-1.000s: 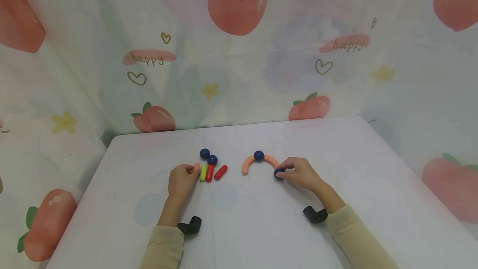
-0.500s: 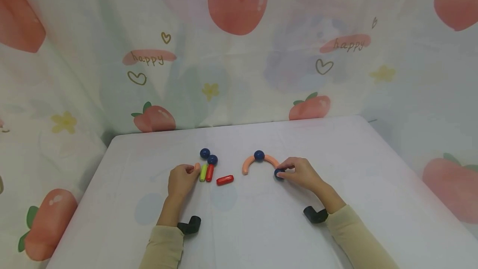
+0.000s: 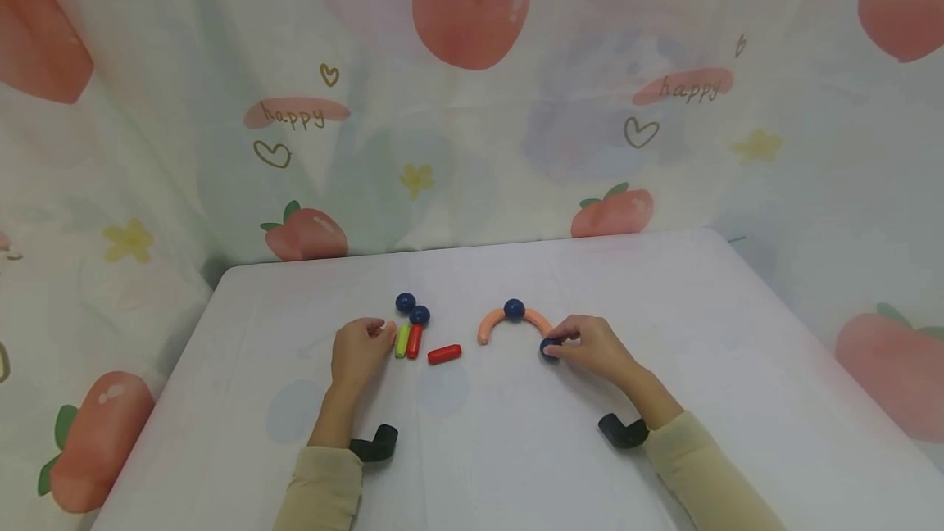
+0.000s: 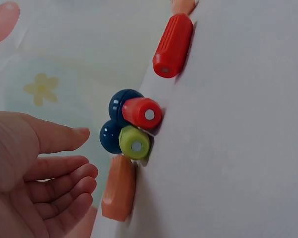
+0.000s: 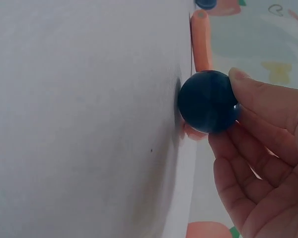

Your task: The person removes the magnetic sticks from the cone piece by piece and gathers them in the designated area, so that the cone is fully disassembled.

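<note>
In the head view my right hand [image 3: 593,347] pinches a blue ball [image 3: 550,350] between thumb and fingers. That ball [image 5: 208,101] is at the right end of an arch: two curved orange rods [image 3: 492,324] with another blue ball [image 3: 515,309] at the top. My left hand [image 4: 44,173] is beside a short orange piece [image 4: 120,188], its fingers loosely bent with a gap to the piece. Close by stand a green rod [image 4: 134,143] and a red rod [image 4: 143,113], metal discs in their ends, against two blue balls [image 4: 111,137].
A second red rod [image 3: 445,355] lies alone between the left cluster and the arch. All pieces rest on a white-covered table [image 3: 472,465], with a fruit-printed cloth [image 3: 472,146] hanging behind. A black wrist mount [image 3: 376,443] sticks out from each forearm.
The lone red rod has swung round and shifted right, towards me. My right hand and its ball have moved slightly nearer to me. The left hand has risen a little at the orange piece.
</note>
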Demonstrator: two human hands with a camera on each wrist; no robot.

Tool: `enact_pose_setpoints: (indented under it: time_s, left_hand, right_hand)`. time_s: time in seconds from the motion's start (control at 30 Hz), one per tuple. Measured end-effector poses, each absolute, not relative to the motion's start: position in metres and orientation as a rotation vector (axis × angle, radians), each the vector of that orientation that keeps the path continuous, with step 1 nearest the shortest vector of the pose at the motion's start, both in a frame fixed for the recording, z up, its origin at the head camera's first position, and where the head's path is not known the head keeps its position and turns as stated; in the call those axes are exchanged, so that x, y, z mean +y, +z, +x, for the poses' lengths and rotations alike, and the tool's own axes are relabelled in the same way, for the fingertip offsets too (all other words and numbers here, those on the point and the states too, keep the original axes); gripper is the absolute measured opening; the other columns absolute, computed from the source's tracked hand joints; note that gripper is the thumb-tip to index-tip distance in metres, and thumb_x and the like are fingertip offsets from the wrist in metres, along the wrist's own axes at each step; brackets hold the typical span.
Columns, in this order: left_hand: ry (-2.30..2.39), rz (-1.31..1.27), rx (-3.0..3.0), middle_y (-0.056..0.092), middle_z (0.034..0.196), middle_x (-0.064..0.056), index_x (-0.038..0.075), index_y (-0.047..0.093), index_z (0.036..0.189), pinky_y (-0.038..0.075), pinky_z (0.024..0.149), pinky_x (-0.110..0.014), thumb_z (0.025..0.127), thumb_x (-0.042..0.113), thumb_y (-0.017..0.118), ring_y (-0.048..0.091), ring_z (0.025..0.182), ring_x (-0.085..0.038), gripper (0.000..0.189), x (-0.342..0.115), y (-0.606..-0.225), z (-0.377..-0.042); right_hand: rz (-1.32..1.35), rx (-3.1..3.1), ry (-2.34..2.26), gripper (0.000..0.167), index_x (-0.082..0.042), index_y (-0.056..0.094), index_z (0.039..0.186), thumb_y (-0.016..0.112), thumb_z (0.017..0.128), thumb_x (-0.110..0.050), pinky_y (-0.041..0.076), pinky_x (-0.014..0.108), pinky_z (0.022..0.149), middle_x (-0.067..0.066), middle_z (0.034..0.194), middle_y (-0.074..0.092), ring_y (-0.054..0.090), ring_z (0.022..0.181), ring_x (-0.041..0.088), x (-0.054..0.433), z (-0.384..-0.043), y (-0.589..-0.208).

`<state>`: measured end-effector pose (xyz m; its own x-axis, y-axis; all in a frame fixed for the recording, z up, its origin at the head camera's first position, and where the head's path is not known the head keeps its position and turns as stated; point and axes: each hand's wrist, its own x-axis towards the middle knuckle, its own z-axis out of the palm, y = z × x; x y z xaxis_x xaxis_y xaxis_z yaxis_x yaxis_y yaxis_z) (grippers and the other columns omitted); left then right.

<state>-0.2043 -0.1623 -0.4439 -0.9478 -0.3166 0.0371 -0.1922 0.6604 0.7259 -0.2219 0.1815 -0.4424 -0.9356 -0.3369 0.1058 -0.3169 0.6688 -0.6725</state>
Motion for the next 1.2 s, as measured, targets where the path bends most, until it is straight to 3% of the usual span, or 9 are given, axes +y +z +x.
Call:
enact_pose_setpoints:
  time_s: [0.4,0.73,1.2]
  left_hand:
    - [-1.115,0.059,-2.712,0.061,0.080,-0.002,0.005,0.069,0.103,0.049,0.060,-0.023,0.082,0.023,0.071,0.053,0.073,-0.016,0.028,-0.109,-0.428,-0.192]
    - [-1.068,-0.287,-2.919,0.059,0.079,0.002,0.006,0.069,0.102,0.047,0.064,-0.021,0.081,0.023,0.071,0.052,0.072,-0.011,0.027,-0.057,-0.435,-0.183]
    - [-1.032,-0.386,-3.010,0.055,0.073,0.006,0.007,0.070,0.102,0.044,0.059,-0.017,0.081,0.022,0.071,0.048,0.067,-0.008,0.025,-0.025,-0.446,-0.178]
  right_hand:
    - [-0.395,2.889,-1.106,0.021,-0.008,0.072,0.088,0.078,0.073,-0.022,0.049,0.039,0.077,-0.004,0.081,0.064,0.059,0.084,0.019,0.173,-0.215,-0.442]
    - [-0.326,2.931,-1.059,0.023,-0.007,0.072,0.088,0.079,0.072,-0.021,0.050,0.035,0.071,-0.003,0.079,0.062,0.057,0.079,0.016,0.163,-0.208,-0.438]
    - [-0.317,2.977,-1.029,0.023,-0.004,0.071,0.090,0.077,0.074,-0.019,0.049,0.032,0.067,-0.002,0.077,0.063,0.055,0.073,0.013,0.152,-0.196,-0.437]
